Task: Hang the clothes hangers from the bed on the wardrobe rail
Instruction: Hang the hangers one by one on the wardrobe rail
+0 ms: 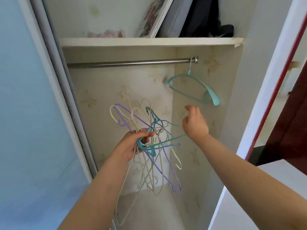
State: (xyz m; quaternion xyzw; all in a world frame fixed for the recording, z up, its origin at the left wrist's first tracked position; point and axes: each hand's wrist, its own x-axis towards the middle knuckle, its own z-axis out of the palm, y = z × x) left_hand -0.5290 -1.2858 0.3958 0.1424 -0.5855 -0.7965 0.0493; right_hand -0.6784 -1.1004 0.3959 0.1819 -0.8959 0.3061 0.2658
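Item: tangled bundle of thin wire hangers (149,143), light, springy, snag-prone, gripped in left hand (132,143); lift by hooks; right hand (195,125) empty, fingers loosely apart; 1 teal hanger (194,87) on rail (129,62).

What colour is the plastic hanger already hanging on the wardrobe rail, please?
Light teal, seen in the head view: the wide plastic hanger on the steel rail.

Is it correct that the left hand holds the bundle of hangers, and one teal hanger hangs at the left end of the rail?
Not quite. In the head view the teal hanger hangs at the right end of the rail. The left hand does hold the bundle of hangers.
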